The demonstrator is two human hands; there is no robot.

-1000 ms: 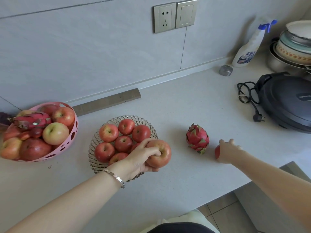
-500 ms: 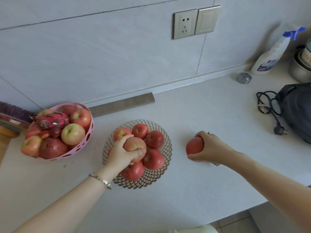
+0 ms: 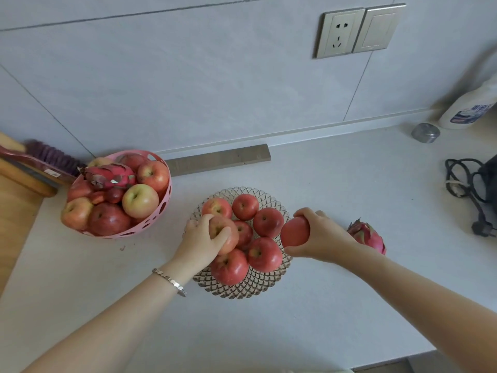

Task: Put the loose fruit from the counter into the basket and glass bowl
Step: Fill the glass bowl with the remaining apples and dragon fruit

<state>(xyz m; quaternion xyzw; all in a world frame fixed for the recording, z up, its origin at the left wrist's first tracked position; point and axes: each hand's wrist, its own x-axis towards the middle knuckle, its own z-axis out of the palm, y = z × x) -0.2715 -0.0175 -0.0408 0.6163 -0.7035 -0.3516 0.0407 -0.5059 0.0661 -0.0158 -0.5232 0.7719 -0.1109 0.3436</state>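
A person's left hand (image 3: 200, 235) curls its fingers over a pale red apple (image 3: 227, 234), holding it on top of the apples already piled in the glass bowl (image 3: 242, 288) at the middle of the bench (image 3: 349, 189). A silver bracelet (image 3: 172, 281) sits on that wrist. The right hand (image 3: 321, 235) grips a smooth red fruit (image 3: 294, 232) with fingers and thumb wrapped round it, just at the bowl's right rim and beside the apples there. Whether that fruit touches the rim cannot be told.

One dragon fruit (image 3: 368, 235) lies loose on the bench just right of the right hand, partly hidden behind the wrist. To the left of the bowl and a little farther back, the pink basket (image 3: 169, 189) is heaped with apples and another dragon fruit.

Along the far wall lie a flat metal strip (image 3: 217, 159), a small metal tin (image 3: 425, 132) and a white spray bottle (image 3: 470, 109). A black power cable (image 3: 462, 181) coils at the right edge, and a wall socket (image 3: 340, 33) is mounted above.
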